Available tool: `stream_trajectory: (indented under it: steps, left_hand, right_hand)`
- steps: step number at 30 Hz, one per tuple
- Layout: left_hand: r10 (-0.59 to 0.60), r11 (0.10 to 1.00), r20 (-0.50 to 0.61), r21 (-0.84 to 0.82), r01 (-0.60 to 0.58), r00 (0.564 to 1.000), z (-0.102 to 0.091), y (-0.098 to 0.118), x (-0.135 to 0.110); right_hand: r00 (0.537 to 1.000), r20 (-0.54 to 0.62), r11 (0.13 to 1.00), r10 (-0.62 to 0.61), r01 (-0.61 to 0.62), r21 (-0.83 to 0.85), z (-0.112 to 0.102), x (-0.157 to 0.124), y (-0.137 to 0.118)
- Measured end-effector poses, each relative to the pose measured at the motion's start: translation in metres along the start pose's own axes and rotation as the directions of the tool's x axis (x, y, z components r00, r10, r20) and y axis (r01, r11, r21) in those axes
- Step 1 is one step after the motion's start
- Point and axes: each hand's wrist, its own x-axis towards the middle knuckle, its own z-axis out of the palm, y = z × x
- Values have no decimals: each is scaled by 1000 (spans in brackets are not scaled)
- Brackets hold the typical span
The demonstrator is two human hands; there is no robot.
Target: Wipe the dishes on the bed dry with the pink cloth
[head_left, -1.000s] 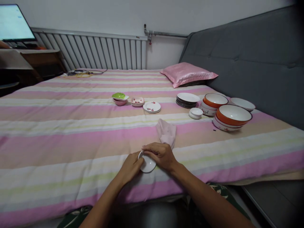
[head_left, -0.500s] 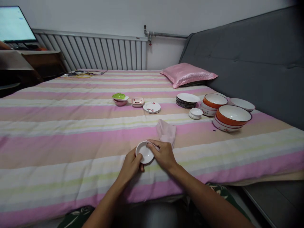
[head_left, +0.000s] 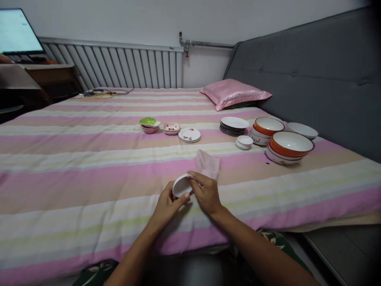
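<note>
A small white saucer is tilted up on its edge just above the striped bedspread, near the front edge of the bed. My left hand grips it from below and behind, thumb on its rim. My right hand is closed on a pink cloth and presses it against the saucer's right side. Most of the cloth lies loose on the bed behind my right hand.
Further back stand a green and pink dish, a small pink dish, flowered plates, a dark plate stack, small white saucers and orange-rimmed bowls. A pink pillow lies by the grey headboard.
The saucer has been turned from lying flat under my right hand to standing tilted on edge, and both hands have risen slightly toward the cloth.
</note>
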Motion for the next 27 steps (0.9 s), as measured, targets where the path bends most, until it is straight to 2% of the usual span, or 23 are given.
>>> stream_trajectory:
  steps: [3,5,13,17,23,27]
  left_hand:
    - [-69,976,74,-201,83,995,-3,5,1]
    - [-73,945,119,-308,106,990,-4,7,1]
    - [-27,931,166,-355,85,986,-3,14,-4]
    - [-8,942,115,-333,46,993,-5,16,-5]
    - [69,949,82,-311,-40,994,-9,10,-3]
    - [78,967,-1,-242,-76,997,-11,8,-2]
  right_hand:
    - [988,-17,986,-156,155,-57,0,-3,2]
    - [973,-18,970,-230,228,-79,1,-4,2]
    - [943,10,936,-331,330,-121,1,-5,0]
    - [947,15,944,-322,322,-69,1,-3,-1]
    - [971,49,972,-234,236,-23,1,-2,-1]
    - [979,102,984,-176,178,-10,0,-2,1]
